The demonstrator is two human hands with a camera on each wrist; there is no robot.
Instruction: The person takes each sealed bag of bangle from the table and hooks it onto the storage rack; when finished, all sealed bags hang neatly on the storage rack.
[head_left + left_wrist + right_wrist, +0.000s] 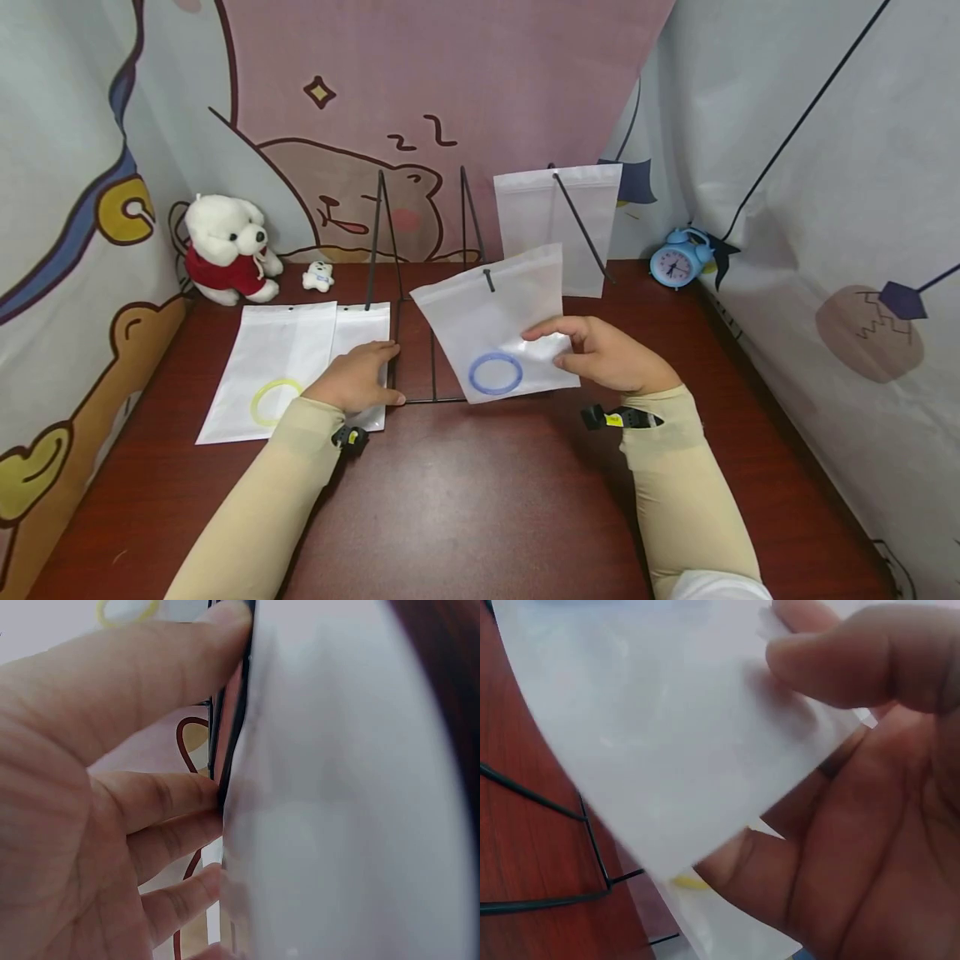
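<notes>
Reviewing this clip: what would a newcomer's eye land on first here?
Most likely the white bag with the blue ring, tilted near the middle of the head view, the right hand at its right edge. Next, perhaps, the white plush toy in red at the table's back left, and the light blue alarm clock at the back right.
</notes>
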